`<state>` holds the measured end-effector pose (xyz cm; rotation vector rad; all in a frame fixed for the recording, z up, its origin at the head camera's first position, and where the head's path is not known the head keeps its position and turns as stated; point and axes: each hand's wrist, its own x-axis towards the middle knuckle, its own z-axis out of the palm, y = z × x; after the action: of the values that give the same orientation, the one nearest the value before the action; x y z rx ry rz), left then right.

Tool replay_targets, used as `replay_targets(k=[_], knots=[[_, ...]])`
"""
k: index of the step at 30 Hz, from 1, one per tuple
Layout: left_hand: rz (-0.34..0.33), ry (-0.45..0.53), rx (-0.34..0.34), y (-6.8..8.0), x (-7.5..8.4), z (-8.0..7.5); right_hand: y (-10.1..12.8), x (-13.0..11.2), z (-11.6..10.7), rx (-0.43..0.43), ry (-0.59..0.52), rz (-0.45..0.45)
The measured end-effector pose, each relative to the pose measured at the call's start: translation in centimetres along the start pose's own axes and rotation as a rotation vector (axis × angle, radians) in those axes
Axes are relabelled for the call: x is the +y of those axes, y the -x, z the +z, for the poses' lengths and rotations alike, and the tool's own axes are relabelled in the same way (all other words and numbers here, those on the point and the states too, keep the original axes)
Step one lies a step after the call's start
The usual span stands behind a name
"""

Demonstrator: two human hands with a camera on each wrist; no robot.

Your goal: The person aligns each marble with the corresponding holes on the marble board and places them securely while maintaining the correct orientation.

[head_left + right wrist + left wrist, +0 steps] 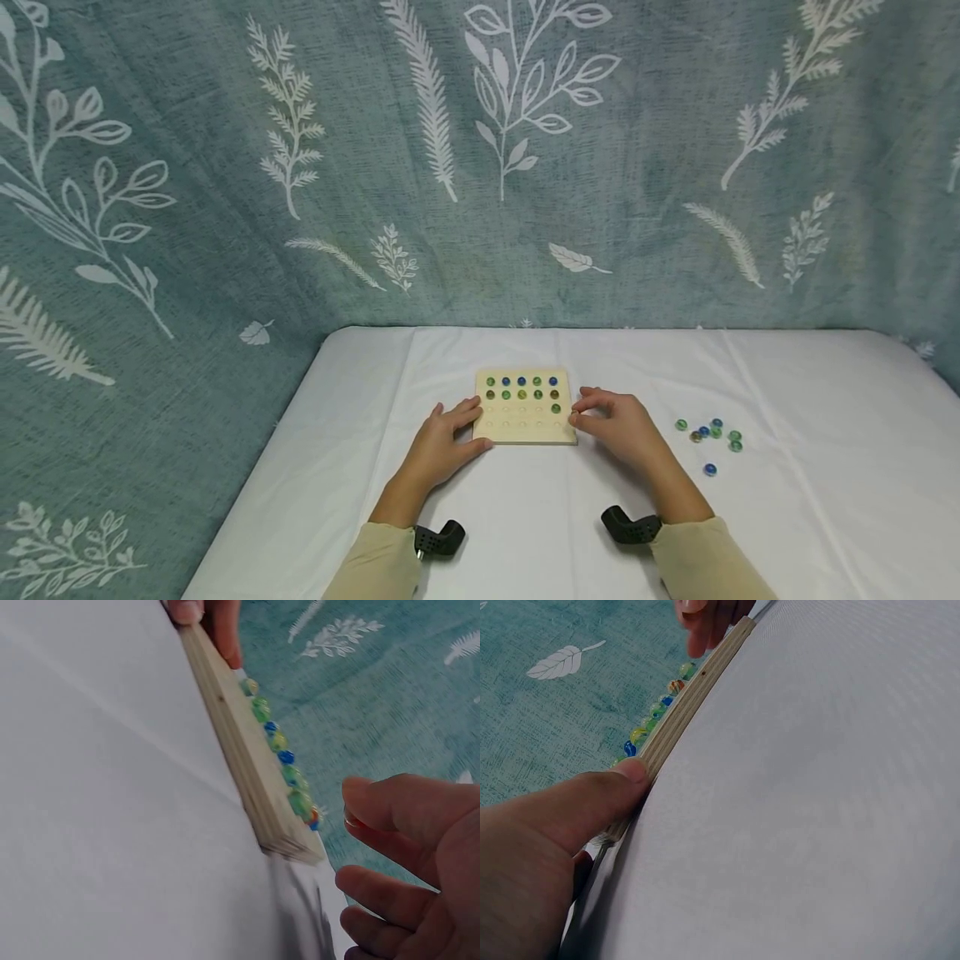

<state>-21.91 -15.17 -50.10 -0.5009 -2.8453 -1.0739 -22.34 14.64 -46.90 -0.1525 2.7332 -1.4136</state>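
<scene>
A pale wooden board (523, 436) with rows of shallow hollows lies on the white cloth. Glass marbles fill its two far rows, and one green marble (556, 408) sits at the right end of the third row. My left hand (441, 446) holds the board's near left corner, thumb against the front edge (682, 716) and fingers along the left side. Just off the board's right edge, my right hand (618, 423) pinches a small marble between thumb and forefinger. Only a glint of that marble (351, 819) shows; its colour is hidden.
Several loose marbles, blue, green and brown, lie in a cluster (716, 432) to the right of my right hand. A blue marble (710, 470) rests apart, nearer to me. Behind the white-covered table (825, 467) hangs a teal leaf-patterned curtain (645, 167).
</scene>
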Motion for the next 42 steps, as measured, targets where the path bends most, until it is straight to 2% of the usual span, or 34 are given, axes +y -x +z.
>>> replay_targets(k=[7,16,26,32,42], knots=[[-0.004,0.008,-0.006,0.0,0.1,0.3,0.2,-0.4,1.3,-0.024,0.027,-0.002],[-0.002,0.017,-0.009,0.0,0.2,0.4,0.4,-0.2,2.1,0.000,0.049,-0.006],[0.010,-0.005,0.006,0.1,0.0,0.5,0.6,-0.5,2.4,0.003,0.044,0.021],[-0.006,-0.010,-0.001,0.1,0.0,0.4,0.6,-0.7,2.4,-0.004,0.025,0.028],[-0.004,-0.018,0.001,0.1,-0.1,0.2,0.5,-0.7,2.5,-0.005,0.020,0.002]])
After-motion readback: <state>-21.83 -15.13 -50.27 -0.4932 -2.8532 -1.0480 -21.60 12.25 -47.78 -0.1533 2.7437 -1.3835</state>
